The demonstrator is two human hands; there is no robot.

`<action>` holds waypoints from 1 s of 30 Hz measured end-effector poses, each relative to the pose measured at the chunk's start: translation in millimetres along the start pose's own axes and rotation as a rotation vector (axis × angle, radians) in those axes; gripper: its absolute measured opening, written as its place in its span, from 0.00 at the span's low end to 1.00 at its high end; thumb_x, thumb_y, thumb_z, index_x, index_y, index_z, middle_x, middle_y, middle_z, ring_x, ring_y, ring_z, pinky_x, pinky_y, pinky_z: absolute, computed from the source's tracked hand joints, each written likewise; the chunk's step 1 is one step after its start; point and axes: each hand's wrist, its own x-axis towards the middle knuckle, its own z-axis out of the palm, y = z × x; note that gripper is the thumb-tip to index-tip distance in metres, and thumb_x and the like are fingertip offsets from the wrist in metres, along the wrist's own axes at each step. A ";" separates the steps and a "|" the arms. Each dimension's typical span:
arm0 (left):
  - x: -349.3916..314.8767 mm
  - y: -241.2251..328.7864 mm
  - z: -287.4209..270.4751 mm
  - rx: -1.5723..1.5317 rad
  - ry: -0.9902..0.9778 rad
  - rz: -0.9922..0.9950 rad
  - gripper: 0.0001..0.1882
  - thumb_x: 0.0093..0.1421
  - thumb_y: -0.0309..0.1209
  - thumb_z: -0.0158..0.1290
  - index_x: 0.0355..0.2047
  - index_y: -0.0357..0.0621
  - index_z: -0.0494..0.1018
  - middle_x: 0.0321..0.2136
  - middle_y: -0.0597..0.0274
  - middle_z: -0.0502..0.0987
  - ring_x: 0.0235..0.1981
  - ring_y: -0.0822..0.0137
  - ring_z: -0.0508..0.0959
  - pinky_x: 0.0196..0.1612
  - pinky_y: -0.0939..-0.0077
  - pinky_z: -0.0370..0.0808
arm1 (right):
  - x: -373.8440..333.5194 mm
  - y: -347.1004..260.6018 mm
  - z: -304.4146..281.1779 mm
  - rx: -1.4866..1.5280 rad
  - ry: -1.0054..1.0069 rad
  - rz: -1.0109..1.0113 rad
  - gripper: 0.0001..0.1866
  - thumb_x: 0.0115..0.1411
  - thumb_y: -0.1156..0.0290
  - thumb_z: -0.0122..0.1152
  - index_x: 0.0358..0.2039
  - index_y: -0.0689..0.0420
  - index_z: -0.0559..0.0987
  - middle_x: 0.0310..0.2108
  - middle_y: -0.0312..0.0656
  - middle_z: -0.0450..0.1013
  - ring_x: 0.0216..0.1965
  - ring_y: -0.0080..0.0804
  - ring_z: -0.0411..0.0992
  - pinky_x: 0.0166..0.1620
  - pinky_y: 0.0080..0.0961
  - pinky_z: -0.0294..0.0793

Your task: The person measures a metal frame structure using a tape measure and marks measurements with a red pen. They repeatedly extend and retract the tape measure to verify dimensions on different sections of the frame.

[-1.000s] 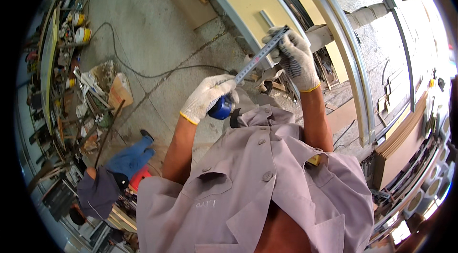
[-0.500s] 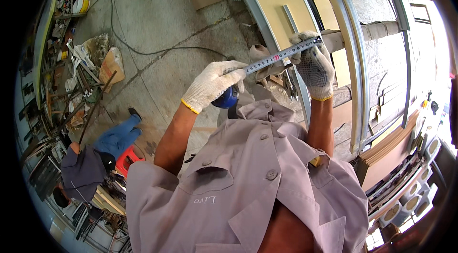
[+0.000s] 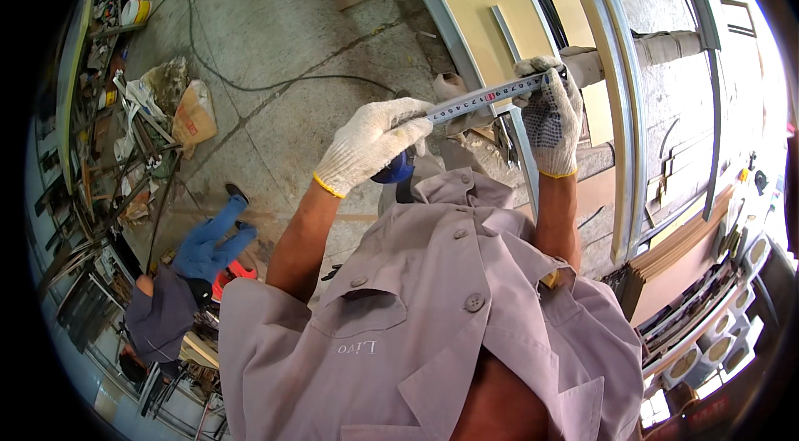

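Observation:
A silver tape measure blade point(image 3: 476, 101) with dark markings stretches between my two gloved hands in front of my chest. My left hand point(image 3: 374, 140), in a white knit glove with a yellow cuff, is closed around the blade's left end. At the other end, my right hand point(image 3: 553, 115) pinches the blade near its tip; its glove palm has dark dots. Just below my left hand shows a rounded blue object point(image 3: 394, 169), partly hidden, and I cannot tell whether the hand holds it. Beyond my right hand lies a cream panel point(image 3: 466, 0) with a grey metal edge.
Long metal profiles point(image 3: 620, 100) run along the right, past stacked brown boards point(image 3: 678, 270). A black cable point(image 3: 275, 87) curves over the concrete floor point(image 3: 258, 17). At lower left a person in blue jeans point(image 3: 212, 237) is by a red stool point(image 3: 230, 276), near heaped scrap point(image 3: 137, 141).
My right hand now covers more of the blade's tip, and a shorter length shows between my hands. The person at lower left has shifted slightly to the right.

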 end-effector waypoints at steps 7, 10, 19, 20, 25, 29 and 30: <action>10.3 1.5 -1.5 0.063 0.001 0.007 0.17 0.72 0.32 0.52 0.53 0.31 0.77 0.27 0.68 0.78 0.29 0.79 0.75 0.36 0.82 0.74 | 2.4 -0.5 -12.8 0.042 -0.030 0.007 0.13 0.72 0.68 0.55 0.50 0.64 0.76 0.44 0.50 0.79 0.39 0.30 0.79 0.40 0.24 0.82; 12.2 5.0 -2.1 0.078 -0.007 -0.013 0.18 0.72 0.32 0.51 0.54 0.31 0.76 0.26 0.68 0.78 0.29 0.79 0.75 0.36 0.82 0.73 | 2.4 1.0 -14.8 0.056 -0.017 0.015 0.14 0.72 0.67 0.56 0.51 0.64 0.75 0.44 0.51 0.79 0.39 0.31 0.79 0.40 0.25 0.81; 22.0 14.9 -1.5 -0.028 -0.075 -0.079 0.21 0.70 0.30 0.50 0.60 0.29 0.72 0.25 0.65 0.78 0.28 0.77 0.76 0.36 0.81 0.73 | 1.4 -4.6 -13.1 0.008 -0.006 0.025 0.15 0.73 0.65 0.56 0.51 0.63 0.75 0.45 0.50 0.79 0.38 0.29 0.77 0.42 0.25 0.80; 21.7 13.2 0.1 -0.025 -0.069 -0.085 0.21 0.70 0.30 0.50 0.60 0.29 0.72 0.25 0.65 0.77 0.28 0.77 0.76 0.36 0.81 0.73 | 1.5 -6.6 -12.1 0.025 -0.024 0.032 0.15 0.73 0.65 0.56 0.51 0.63 0.75 0.45 0.50 0.79 0.37 0.28 0.77 0.42 0.25 0.80; 23.8 15.0 4.3 0.031 -0.031 -0.079 0.21 0.70 0.30 0.50 0.59 0.31 0.73 0.26 0.66 0.77 0.29 0.78 0.76 0.38 0.81 0.73 | -1.5 -8.9 -19.5 0.054 -0.044 0.042 0.17 0.71 0.64 0.59 0.50 0.65 0.76 0.44 0.49 0.79 0.36 0.26 0.76 0.41 0.22 0.79; 21.3 17.3 8.9 0.090 0.020 -0.014 0.19 0.70 0.30 0.51 0.57 0.31 0.75 0.26 0.64 0.79 0.29 0.77 0.76 0.37 0.81 0.74 | -3.8 -9.9 -22.8 0.060 -0.079 0.047 0.16 0.72 0.63 0.59 0.51 0.64 0.75 0.46 0.48 0.78 0.38 0.26 0.77 0.42 0.22 0.79; 19.9 15.6 9.6 0.088 0.040 0.005 0.19 0.70 0.30 0.51 0.57 0.31 0.75 0.26 0.64 0.79 0.29 0.77 0.76 0.37 0.81 0.74 | -4.6 -11.8 -22.5 0.054 -0.069 0.048 0.16 0.72 0.63 0.58 0.51 0.64 0.75 0.46 0.48 0.78 0.39 0.26 0.77 0.43 0.22 0.79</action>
